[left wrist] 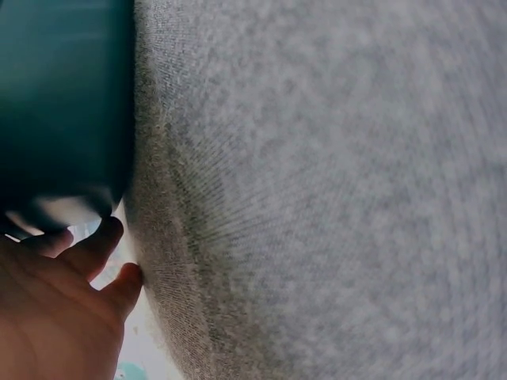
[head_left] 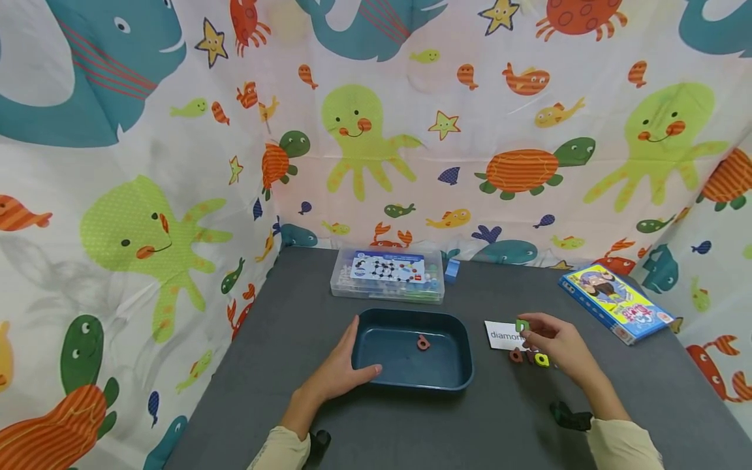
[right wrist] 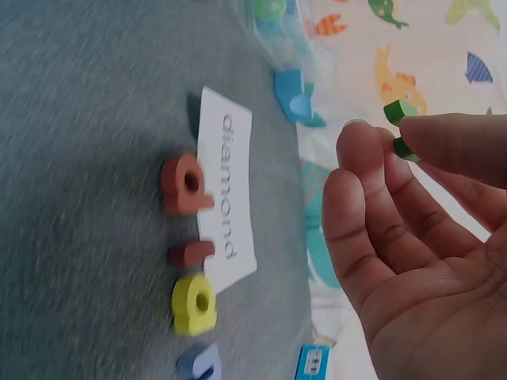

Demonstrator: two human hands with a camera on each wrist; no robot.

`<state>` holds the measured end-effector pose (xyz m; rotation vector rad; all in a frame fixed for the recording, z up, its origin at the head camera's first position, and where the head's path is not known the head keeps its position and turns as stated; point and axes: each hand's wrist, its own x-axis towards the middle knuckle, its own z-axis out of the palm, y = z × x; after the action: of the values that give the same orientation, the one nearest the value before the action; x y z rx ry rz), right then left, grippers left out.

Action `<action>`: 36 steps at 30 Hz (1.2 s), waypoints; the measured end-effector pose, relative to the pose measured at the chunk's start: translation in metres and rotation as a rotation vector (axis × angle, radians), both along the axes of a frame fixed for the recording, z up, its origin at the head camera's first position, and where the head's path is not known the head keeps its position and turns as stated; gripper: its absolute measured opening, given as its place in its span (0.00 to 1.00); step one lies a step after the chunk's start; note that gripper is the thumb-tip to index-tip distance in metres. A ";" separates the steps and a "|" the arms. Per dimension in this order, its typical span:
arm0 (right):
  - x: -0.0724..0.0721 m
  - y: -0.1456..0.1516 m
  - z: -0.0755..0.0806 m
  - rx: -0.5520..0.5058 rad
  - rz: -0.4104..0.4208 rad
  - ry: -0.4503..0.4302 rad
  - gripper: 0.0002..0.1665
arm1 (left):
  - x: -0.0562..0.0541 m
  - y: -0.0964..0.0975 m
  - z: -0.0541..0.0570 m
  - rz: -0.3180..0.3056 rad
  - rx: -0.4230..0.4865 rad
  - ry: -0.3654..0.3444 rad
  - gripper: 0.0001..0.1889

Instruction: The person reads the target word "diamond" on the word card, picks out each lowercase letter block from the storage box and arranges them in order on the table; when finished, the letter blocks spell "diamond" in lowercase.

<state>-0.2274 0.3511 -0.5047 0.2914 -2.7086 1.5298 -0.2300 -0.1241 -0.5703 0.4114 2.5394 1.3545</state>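
A dark blue tray [head_left: 412,382] lies in the middle of the table with a reddish-brown letter [head_left: 423,343] inside. My left hand [head_left: 330,375] rests spread at its near left corner, thumb over the near rim and fingers along the left wall. Thumb and fingertips of my right hand [head_left: 558,343] pinch a small green letter [head_left: 521,325], raised above a white card [head_left: 499,335] printed "diamond". Along the card's near edge lie an orange-brown letter [right wrist: 184,186], a dark red piece [right wrist: 192,253], a yellow letter [right wrist: 194,305] and a blue piece [right wrist: 200,362].
Behind the tray stands a clear plastic case [head_left: 388,290] with a labelled lid, beside a light blue block [head_left: 452,271]. A colourful flat box [head_left: 615,301] lies at the back right. Sea-animal curtains [head_left: 399,196] hang round the table [head_left: 258,346].
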 end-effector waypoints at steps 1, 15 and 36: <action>0.002 0.002 -0.001 -0.002 -0.013 -0.009 0.23 | 0.000 0.000 0.000 0.000 -0.001 0.000 0.61; 0.019 0.034 -0.013 0.061 -0.186 -0.115 0.27 | 0.000 0.000 0.001 0.001 -0.006 0.002 0.60; 0.031 0.076 -0.034 0.092 -0.552 -0.175 0.23 | 0.000 0.002 0.001 0.022 -0.010 -0.024 0.61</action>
<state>-0.1965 0.4272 -0.5389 -0.5686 -2.6547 1.3145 -0.2302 -0.1222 -0.5693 0.3638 2.5375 1.3455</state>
